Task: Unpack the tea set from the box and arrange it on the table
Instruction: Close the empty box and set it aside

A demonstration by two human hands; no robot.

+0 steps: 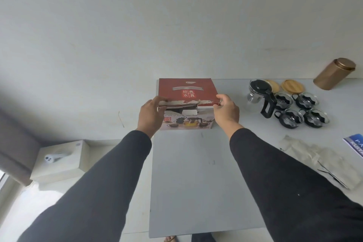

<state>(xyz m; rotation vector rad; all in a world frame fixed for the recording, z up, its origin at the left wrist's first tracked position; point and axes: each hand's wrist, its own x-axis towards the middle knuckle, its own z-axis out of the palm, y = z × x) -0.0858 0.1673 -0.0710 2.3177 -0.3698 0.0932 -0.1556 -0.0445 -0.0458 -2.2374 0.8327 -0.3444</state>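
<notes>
— Where's the box (188, 92)?
— On the grey table (196, 182), at the far left edge, right between both hands.
— Holding it?
— Yes. Left hand (152, 116) curled on the left end of the red lid's torn front edge. Right hand (225, 111) pinching the right end of that edge. Lid lifted just a bit.
— And the tea things?
— Out on the table, well to the right of the right hand. One glass teapot (260, 97) with a black handle. Four glass cups (302, 109) in black holders. Two round wooden lids (291, 85). One gold tin (335, 73).
</notes>
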